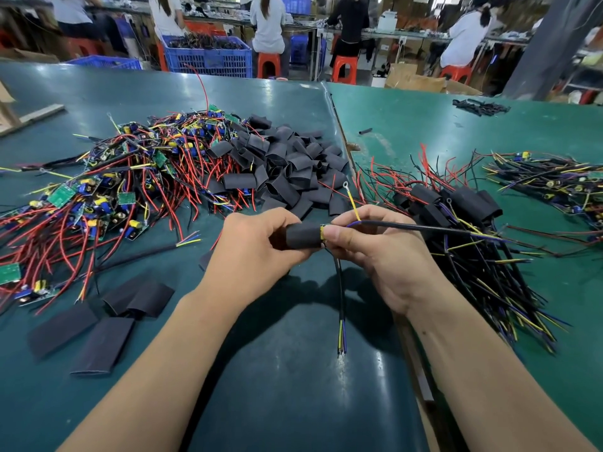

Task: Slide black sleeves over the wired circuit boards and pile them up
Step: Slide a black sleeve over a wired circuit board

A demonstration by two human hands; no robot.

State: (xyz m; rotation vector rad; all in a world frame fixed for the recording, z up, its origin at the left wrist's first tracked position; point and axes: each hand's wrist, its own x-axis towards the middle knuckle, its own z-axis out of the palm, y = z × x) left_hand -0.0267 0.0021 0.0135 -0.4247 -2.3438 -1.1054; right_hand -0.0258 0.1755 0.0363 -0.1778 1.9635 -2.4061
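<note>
Item at frame centre: black sleeve [303, 235], gripped in the curled fingers of the left hand [257, 246]; wired circuit board [323, 231], almost wholly inside it, pinched at its exposed end by the right hand [375, 246]. Sleeve judged light, soft, easily flattened; best held by its sides. Board judged light, stiff, solder joints fragile; best held by its edges, not its wires. Sleeved pile [456, 203] lies at centre right.

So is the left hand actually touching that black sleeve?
Touching. The head view shows the left hand with fingers and thumb curled round the black sleeve, no gap between them, while the right hand pinches the board end.
</note>
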